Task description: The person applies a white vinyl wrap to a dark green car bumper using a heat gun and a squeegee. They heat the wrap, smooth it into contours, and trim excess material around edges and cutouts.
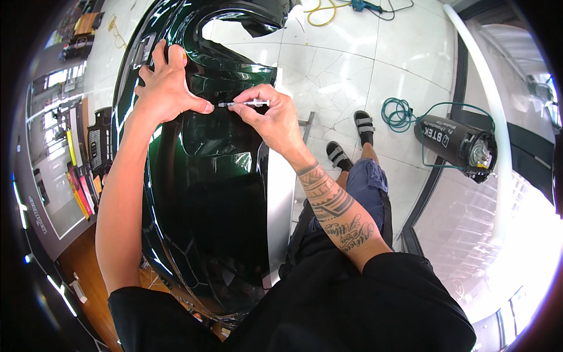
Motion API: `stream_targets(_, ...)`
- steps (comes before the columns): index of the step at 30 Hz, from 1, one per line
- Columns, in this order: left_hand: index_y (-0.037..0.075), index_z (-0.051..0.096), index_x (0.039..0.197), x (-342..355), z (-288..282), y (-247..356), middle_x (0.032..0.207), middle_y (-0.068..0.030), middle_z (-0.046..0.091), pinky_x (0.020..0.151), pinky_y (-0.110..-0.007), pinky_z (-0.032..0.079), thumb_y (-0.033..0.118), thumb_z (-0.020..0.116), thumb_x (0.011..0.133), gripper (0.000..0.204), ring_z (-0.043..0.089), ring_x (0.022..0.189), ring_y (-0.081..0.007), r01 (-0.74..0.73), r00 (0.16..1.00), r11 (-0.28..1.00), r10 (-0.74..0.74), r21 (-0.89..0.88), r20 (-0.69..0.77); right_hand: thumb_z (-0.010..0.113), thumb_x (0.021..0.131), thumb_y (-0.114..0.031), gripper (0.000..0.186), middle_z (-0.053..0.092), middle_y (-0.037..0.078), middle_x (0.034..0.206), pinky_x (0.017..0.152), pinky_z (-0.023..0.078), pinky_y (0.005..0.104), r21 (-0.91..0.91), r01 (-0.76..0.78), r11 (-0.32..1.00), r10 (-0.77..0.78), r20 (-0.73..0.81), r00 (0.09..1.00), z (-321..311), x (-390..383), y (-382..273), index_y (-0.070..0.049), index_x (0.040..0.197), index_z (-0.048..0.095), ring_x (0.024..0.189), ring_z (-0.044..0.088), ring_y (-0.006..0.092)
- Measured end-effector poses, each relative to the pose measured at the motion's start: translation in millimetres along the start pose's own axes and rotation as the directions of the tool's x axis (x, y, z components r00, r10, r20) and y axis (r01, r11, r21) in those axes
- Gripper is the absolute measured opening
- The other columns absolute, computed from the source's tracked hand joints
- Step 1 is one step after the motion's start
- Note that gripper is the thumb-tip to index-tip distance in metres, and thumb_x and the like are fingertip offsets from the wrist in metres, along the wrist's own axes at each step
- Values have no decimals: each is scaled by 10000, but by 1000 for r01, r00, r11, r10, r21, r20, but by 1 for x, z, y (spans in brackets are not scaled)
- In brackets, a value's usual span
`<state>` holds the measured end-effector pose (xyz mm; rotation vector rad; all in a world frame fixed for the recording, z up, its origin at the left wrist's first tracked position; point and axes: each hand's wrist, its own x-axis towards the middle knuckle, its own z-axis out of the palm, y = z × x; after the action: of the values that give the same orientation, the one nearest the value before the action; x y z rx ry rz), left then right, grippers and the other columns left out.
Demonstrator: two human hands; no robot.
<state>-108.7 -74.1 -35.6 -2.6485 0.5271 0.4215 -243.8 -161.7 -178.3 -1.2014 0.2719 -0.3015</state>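
A glossy dark green car body panel (205, 182), likely a bumper, stretches lengthwise before me, with a large curved opening at its far end. My left hand (164, 88) rests on it with fingers spread, the thumb pointing right. Between thumb and fingers of my right hand (272, 114) is a slim clear syringe (255, 102), held almost level. Its tip points left and lies close to my left thumb, over the panel's surface. Whether the tip touches the panel cannot be told. A small orange spot shows beside my left fingers; its kind is unclear.
A black cylindrical tank (448, 138) with a coiled green hose (399, 111) lies on the tiled floor to the right. Beyond the panel are a yellow hose (319, 9) and a teal power tool (359, 5). A black grille (100, 141) stands at left. My sandalled feet are right of the panel.
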Motion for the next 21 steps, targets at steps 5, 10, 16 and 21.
stream_targets(5, 140, 319, 1218, 3, 3, -1, 1590, -165, 99, 980, -715, 349, 328, 948, 442, 1017, 292, 1340, -557, -4, 1000, 1000, 5, 19, -24, 747, 807, -70, 85, 691, 25, 860, 748, 490, 249, -12, -1, 1000, 1, -15, 1000, 0, 3, -3, -47, 879, 708, 792, 630, 92)
stream_targets(10, 117, 329, 1267, 9, 0, 1, 1578, -192, 113, 987, -722, 344, 335, 943, 472, 1028, 298, 1328, -571, -16, 1000, 1000, 17, 22, -23, 729, 812, -69, 73, 692, 27, 859, 745, 486, 253, -35, 5, 999, -6, -16, 1000, -1, 9, -3, -45, 878, 709, 785, 620, 98)
stream_targets(16, 107, 327, 1296, 8, -2, 2, 1572, -206, 112, 996, -724, 335, 338, 940, 488, 1041, 298, 1324, -574, -19, 1000, 1000, 19, 21, -18, 693, 831, -58, 74, 714, 50, 872, 776, 494, 265, -3, -24, 1000, 24, 9, 1000, -1, 9, 1, -22, 895, 690, 817, 654, 112)
stream_targets(21, 107, 322, 1297, 8, -3, 1, 1573, -205, 104, 999, -726, 329, 337, 940, 487, 1045, 295, 1326, -573, -17, 1000, 1000, 17, 17, -4, 674, 848, -43, 65, 724, 64, 871, 796, 504, 258, -43, -7, 999, 7, 20, 1000, -1, 10, -4, -14, 905, 678, 840, 679, 117)
